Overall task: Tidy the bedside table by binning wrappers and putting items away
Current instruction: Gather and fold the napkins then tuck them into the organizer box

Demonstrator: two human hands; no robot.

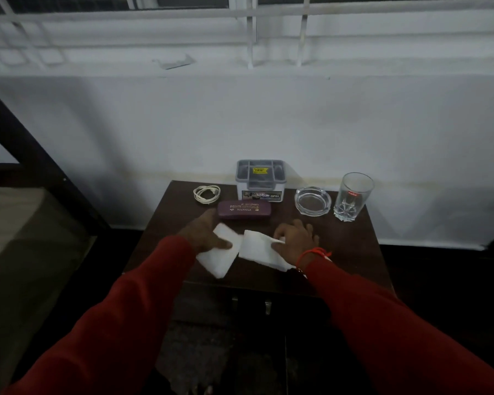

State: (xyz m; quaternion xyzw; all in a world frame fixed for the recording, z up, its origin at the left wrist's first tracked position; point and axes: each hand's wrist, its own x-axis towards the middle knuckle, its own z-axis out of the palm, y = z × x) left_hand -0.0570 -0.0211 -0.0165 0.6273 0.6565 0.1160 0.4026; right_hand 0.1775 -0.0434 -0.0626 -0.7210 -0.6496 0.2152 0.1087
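Left hand (204, 235) and right hand (293, 238) each pinch a tissue (217, 256), light, limp and tearable, best gathered mid-sheet.

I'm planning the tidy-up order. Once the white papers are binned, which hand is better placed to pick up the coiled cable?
Left, probably. The coiled cable lies at the table's back left corner, just beyond the left hand. The right hand would have to cross over the glasses case.
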